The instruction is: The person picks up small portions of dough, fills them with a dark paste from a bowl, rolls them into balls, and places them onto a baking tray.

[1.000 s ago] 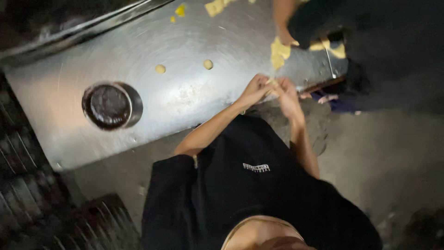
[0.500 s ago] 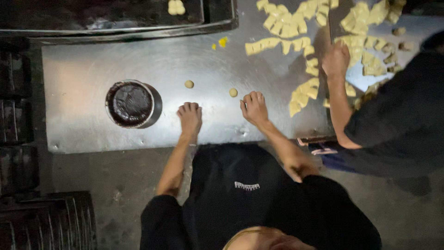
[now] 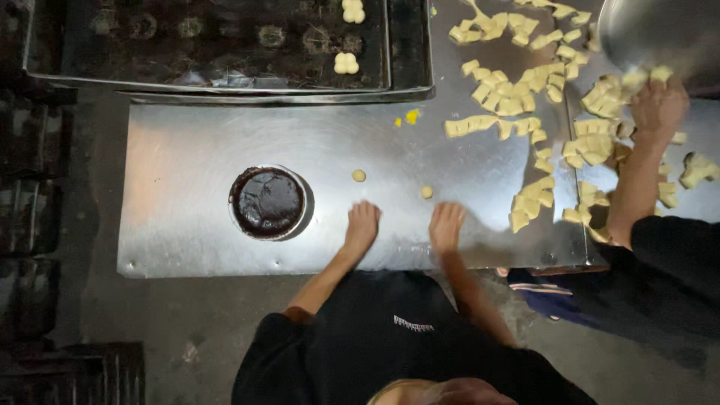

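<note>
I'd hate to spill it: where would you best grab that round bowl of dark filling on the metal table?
Probably by the rim of the bowl, hand coming from above, fingers at opposite edges. It sits upright, looks full of dark paste and shows no handle; the left hand rests flat on the metal table nearest it.

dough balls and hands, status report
Left hand and right hand flat on steel table, empty. Two dough balls just ahead. Dark bowl left.

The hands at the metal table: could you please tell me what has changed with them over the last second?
A second ago the two were clasped together at the table edge. Now the left hand and right hand lie apart, palms down on the metal table. Both hold nothing. The dark bowl and two dough balls stayed put.
</note>
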